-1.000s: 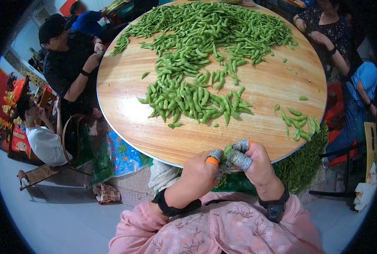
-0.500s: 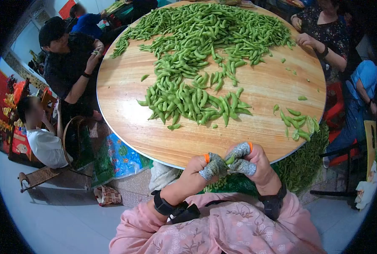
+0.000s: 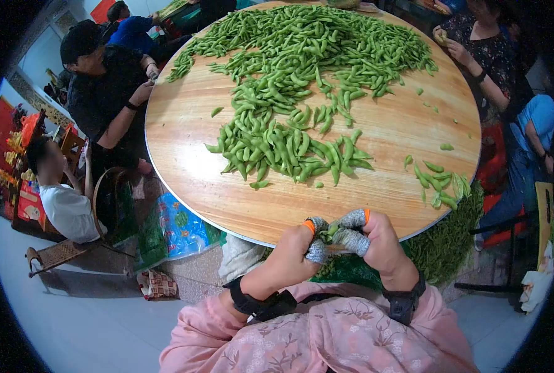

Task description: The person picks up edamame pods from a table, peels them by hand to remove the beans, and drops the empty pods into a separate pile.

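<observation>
Close to the near edge of the round table [image 3: 227, 211], a green soybean pod [image 3: 332, 230] is pinched between my two hands. My left hand [image 3: 294, 250] is closed on its left side, my right hand [image 3: 378, 244] on its right. Grey knitted covers with orange bands wrap my fingertips and hide part of the pod. Beyond my hands lies a small heap of soybean pods [image 3: 277, 149], joined to a large pile [image 3: 314, 43] at the table's far side. A few loose pods [image 3: 435, 179] lie at the right.
Below the table's right edge is a mass of green pods or husks [image 3: 441, 242]. A green plastic sheet [image 3: 354, 277] hangs under my hands. People sit around the table: one in a black cap [image 3: 103, 81] at left, one in a patterned top [image 3: 485, 56] at right. A wicker chair [image 3: 62, 252] stands left.
My left fingers have rolled inward around the pod, and more of it shows between my hands. The person at left has lowered their hands to the table's edge; the one at right has raised theirs.
</observation>
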`<state>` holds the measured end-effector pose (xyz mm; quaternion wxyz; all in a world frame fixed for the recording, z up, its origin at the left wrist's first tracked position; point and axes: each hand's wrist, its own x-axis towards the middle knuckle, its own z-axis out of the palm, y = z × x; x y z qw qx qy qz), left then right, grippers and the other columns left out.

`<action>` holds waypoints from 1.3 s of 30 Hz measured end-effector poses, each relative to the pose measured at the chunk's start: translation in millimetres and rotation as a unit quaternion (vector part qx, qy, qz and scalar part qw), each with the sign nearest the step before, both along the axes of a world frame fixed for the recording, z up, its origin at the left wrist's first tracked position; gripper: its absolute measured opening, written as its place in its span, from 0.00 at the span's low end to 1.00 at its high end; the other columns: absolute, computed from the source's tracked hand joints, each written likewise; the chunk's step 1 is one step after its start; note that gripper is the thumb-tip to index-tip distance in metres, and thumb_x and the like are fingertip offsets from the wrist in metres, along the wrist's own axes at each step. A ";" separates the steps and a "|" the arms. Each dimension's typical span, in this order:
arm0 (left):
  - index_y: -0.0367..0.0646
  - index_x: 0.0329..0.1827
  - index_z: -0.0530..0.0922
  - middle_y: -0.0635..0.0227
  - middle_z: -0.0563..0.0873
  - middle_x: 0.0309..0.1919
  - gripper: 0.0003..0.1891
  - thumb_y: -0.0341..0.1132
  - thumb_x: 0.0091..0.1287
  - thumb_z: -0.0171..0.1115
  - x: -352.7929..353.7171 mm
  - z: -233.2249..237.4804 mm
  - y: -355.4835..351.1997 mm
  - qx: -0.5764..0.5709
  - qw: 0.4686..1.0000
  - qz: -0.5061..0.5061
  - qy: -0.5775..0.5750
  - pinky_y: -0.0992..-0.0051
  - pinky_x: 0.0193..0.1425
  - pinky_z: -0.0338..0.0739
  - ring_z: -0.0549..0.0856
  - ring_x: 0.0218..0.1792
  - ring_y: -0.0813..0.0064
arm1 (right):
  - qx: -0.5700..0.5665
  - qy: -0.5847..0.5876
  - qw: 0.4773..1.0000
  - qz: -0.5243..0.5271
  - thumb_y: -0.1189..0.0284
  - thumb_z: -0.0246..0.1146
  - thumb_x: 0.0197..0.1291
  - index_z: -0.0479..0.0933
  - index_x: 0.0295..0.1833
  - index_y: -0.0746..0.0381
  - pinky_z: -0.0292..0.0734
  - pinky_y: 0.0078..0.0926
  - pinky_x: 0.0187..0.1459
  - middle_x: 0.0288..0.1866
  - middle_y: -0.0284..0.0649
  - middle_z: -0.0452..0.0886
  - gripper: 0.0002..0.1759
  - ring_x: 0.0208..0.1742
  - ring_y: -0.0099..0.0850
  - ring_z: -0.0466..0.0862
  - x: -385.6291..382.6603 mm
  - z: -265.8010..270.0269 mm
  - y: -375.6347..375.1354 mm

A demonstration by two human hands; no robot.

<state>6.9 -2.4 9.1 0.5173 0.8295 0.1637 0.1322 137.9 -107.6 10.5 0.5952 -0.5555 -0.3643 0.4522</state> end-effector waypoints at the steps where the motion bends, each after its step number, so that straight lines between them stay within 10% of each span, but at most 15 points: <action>1: 0.35 0.38 0.71 0.64 0.77 0.25 0.13 0.20 0.47 0.45 -1.0 -1.3 1.4 -0.027 0.999 -0.016 -0.019 0.76 0.33 0.70 0.76 0.28 0.74 | 0.002 0.027 1.000 0.001 0.82 0.55 0.51 0.73 0.33 0.69 0.72 0.17 0.34 0.29 0.34 0.77 0.03 0.32 0.20 0.76 1.8 -2.0 0.4; 15: 0.32 0.40 0.71 0.67 0.78 0.29 0.08 0.25 0.59 0.51 5.4 0.1 0.7 -0.279 0.959 0.024 -0.049 0.81 0.38 0.70 0.74 0.32 0.82 | -0.030 -0.040 0.999 0.004 0.82 0.55 0.50 0.74 0.35 0.69 0.70 0.16 0.34 0.30 0.33 0.78 0.06 0.31 0.18 0.74 1.9 5.1 -0.9; 28: 0.34 0.32 0.72 0.71 0.75 0.23 0.05 0.27 0.60 0.50 2.4 -3.3 0.1 -0.250 0.958 0.107 -0.091 0.81 0.33 0.68 0.71 0.27 0.83 | -0.018 0.010 0.999 -0.032 0.79 0.56 0.53 0.73 0.41 0.70 0.71 0.18 0.41 0.36 0.35 0.78 0.09 0.38 0.21 0.75 -0.7 6.4 1.5; 39: 0.35 0.31 0.73 0.72 0.76 0.22 0.03 0.26 0.59 0.52 -6.8 8.8 9.6 -0.164 0.986 -0.014 0.002 0.82 0.29 0.68 0.72 0.26 0.84 | -0.040 0.115 0.992 0.018 0.79 0.55 0.54 0.73 0.41 0.69 0.71 0.17 0.39 0.35 0.35 0.77 0.08 0.36 0.20 0.76 0.8 8.0 -0.2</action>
